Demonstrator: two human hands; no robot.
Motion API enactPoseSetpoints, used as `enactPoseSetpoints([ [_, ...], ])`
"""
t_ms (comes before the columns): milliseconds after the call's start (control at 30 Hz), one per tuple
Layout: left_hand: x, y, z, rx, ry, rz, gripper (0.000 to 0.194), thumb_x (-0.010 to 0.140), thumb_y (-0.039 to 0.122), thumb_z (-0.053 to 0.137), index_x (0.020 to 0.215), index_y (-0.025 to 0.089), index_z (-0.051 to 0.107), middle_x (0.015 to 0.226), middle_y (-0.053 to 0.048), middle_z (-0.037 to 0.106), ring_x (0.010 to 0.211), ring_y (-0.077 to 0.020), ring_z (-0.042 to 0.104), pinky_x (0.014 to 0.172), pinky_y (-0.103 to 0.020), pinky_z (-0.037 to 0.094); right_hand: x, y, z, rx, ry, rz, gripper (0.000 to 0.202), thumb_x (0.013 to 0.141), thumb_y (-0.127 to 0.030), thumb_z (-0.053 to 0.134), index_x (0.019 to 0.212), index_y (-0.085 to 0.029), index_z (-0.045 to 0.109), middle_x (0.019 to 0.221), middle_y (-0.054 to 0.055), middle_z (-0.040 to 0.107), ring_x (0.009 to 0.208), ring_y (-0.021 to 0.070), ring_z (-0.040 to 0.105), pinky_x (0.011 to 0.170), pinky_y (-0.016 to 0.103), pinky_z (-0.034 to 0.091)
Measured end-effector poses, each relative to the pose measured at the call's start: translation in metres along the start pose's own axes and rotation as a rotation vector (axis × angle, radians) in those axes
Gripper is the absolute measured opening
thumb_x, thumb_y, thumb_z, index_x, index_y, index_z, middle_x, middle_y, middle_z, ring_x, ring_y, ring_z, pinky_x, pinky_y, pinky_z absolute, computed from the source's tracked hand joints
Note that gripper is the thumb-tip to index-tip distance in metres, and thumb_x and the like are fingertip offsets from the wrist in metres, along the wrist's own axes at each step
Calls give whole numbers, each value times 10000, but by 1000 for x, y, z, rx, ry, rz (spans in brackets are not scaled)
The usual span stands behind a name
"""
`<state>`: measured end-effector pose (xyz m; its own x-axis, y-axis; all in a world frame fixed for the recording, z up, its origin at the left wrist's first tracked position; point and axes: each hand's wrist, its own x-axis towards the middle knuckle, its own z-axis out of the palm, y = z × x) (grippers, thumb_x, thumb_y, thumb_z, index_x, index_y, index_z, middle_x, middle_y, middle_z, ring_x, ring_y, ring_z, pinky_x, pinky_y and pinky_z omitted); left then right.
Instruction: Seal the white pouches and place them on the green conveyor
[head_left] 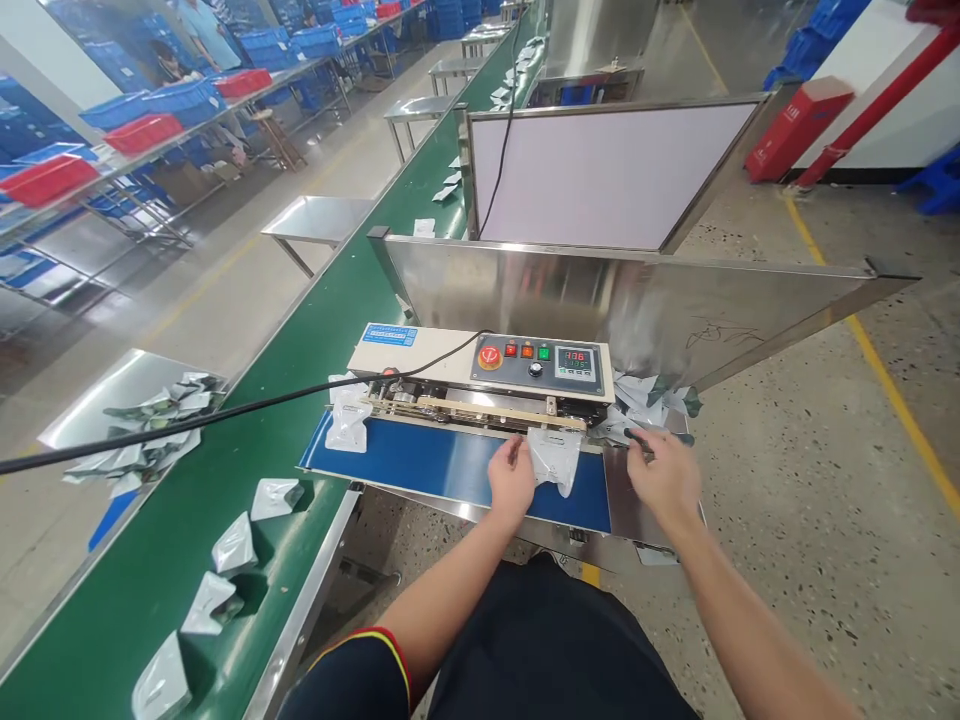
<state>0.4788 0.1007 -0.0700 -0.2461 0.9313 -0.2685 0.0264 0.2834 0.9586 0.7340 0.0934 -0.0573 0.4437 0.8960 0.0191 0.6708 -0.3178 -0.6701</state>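
My left hand [514, 478] is closed, fingers curled, against the left edge of a white pouch [555, 462]; whether it grips the pouch's edge is hidden. That pouch's top is in the slot of a band sealer [484, 375], and its body hangs over the blue conveyor belt [442, 462]. Another white pouch [347, 425] sits at the sealer's left end. My right hand [667, 478] is closed around a thin black tool [637, 440], whose kind I cannot make out. Just beyond it lies a pile of silvery-white pouches [645, 400].
A green conveyor [300, 400] runs along the left, carrying several pouches [234, 545]. More pouches heap on a steel side table [97, 395]. A black cable [247, 408] crosses to the sealer. A steel panel [525, 290] stands behind the sealer. People work among blue bins at the far left.
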Motion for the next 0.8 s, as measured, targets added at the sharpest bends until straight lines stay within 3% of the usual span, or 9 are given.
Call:
enactPoseSetpoints([
  [67, -14, 4, -11, 53, 94, 173, 346, 1026, 424, 705, 1235, 176, 825, 1299, -167, 803, 1185, -293, 759, 1045, -430, 619, 15, 1, -12, -298, 46, -213, 433, 996, -362, 533, 1211, -190, 867, 1570, 204, 643, 1517, 450, 494, 1228, 637, 407],
  [167, -34, 12, -8, 113, 2, 377, 275, 1078, 401, 665, 1194, 204, 819, 1194, -145, 819, 1087, -266, 779, 985, -428, 654, 31, -8, -26, -461, -21, -323, 387, 1013, -324, 504, 989, -197, 869, 1515, 208, 687, 1543, 448, 459, 1216, 617, 386],
  [233, -41, 18, 6, 132, -100, 492, 240, 1084, 385, 674, 1170, 218, 823, 1147, -131, 830, 1054, -261, 791, 978, -436, 670, 34, -20, -39, -443, -40, -330, 367, 992, -330, 502, 890, -218, 836, 1300, 178, 790, 1372, 418, 611, 1151, 569, 436],
  [300, -45, 23, 27, 152, -198, 610, 244, 1075, 370, 699, 1236, 231, 818, 1210, -132, 834, 1132, -272, 792, 1050, -464, 663, 29, -32, -57, -393, -73, -262, 323, 950, -376, 535, 874, -240, 817, 1039, 122, 822, 1053, 353, 718, 974, 479, 512],
  [367, -46, 26, 48, 166, -301, 720, 309, 1061, 374, 725, 1327, 235, 800, 1316, -138, 821, 1272, -291, 762, 1156, -493, 623, 20, -41, -76, -328, -146, -147, 281, 900, -435, 590, 836, -255, 797, 814, 62, 770, 765, 275, 672, 757, 387, 493],
  [433, -48, 28, 65, 154, -407, 796, 376, 1046, 405, 752, 1373, 222, 789, 1365, -141, 814, 1341, -302, 740, 1212, -494, 592, 11, -45, -92, -234, -226, -41, 274, 851, -464, 629, 712, -252, 732, 664, 22, 682, 627, 220, 591, 623, 336, 424],
  [567, -55, 27, 76, 113, -529, 713, 385, 1083, 452, 675, 1356, 218, 810, 1355, -129, 825, 1270, -283, 780, 1154, -429, 626, -5, -37, -100, 106, -310, 152, 394, 793, -560, 698, 577, -239, 628, 589, 8, 615, 593, 190, 556, 555, 294, 409],
  [700, -63, 25, 68, 115, -541, 422, 437, 1148, 451, 492, 1099, 228, 865, 1097, -92, 857, 1026, -258, 800, 978, -352, 638, -32, -16, -86, 592, -335, 299, 604, 739, -805, 804, 805, -204, 816, 896, 112, 800, 853, 288, 726, 830, 384, 618],
  [800, -61, 20, 61, 155, -565, 281, 523, 1135, 495, 477, 857, 191, 800, 844, -73, 769, 801, -224, 691, 800, -310, 566, -55, 2, -70, 588, -293, 291, 670, 670, -825, 885, 896, -195, 863, 975, 139, 824, 948, 335, 759, 877, 412, 641],
])
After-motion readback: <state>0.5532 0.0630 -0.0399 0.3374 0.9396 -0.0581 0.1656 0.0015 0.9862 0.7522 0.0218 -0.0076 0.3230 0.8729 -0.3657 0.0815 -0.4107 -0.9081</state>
